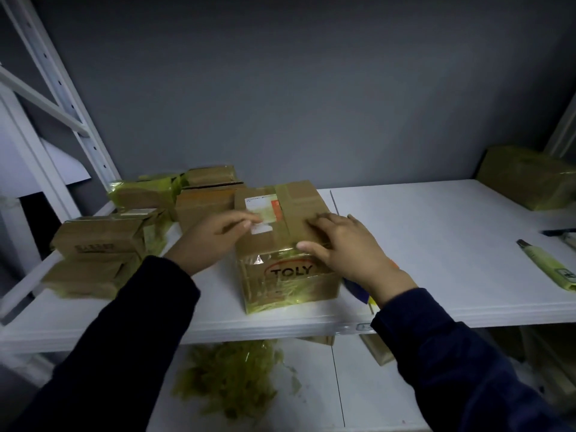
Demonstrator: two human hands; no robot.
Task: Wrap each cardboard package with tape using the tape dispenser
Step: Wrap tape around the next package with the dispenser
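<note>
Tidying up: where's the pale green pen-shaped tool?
Head view: the pale green tool lies flat on the shelf, far right, well right of the TOLY box and the right hand.

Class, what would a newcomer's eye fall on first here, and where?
The TOLY cardboard box stands centre on the white shelf, with the left hand on its label and the right hand at its front edge. Taped packages pile at the left, and crumpled yellow tape lies on the lower shelf.

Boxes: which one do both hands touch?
The middle box marked TOLY, white label on top; the others lie untouched at left and far right.
</note>
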